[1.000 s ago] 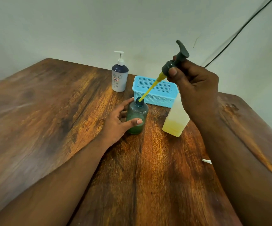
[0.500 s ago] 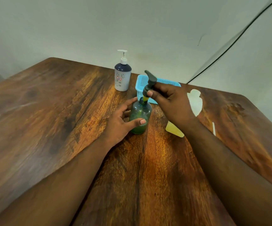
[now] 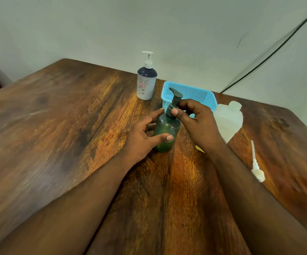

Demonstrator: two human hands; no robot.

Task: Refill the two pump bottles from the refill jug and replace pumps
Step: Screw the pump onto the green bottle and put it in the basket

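Step in hand: refitting the pump on the small round green translucent plastic bottle [image 3: 166, 132], standing upright mid-table on the dark-grained wooden table [image 3: 57, 126].

Left hand [image 3: 142, 137]: fingers loosely spread round the bottle's left side, thumb across its front, steadying it against the tabletop. Moderate span, curled to the bottle's girth.

Right hand [image 3: 195, 120]: thumb and fingertips pinching the collar of the dark grey plastic pump head [image 3: 174, 100], seated over the bottle neck. Nozzle pointing up and away toward the back left. Thread engagement not visible; cannot tell whether the collar is turned home or only resting.

A shallow band of green liquid low in the bottle; dip tube faintly visible inside.

Elsewhere: white-and-navy pump bottle with a white pump [image 3: 146, 80] upright at the far table edge, pump fitted. Light blue perforated plastic basket [image 3: 200, 93] just behind the hands. Translucent white refill jug [image 3: 228, 120] near the right wrist, partly hidden by it. Loose white pump with long dip tube [image 3: 256, 164] lying flat to the right, well apart from any bottle.

Next move, as judged: twisting the collar clockwise while holding the bottle against rotation; keeping the pump square on the neck to avoid cross-threading.
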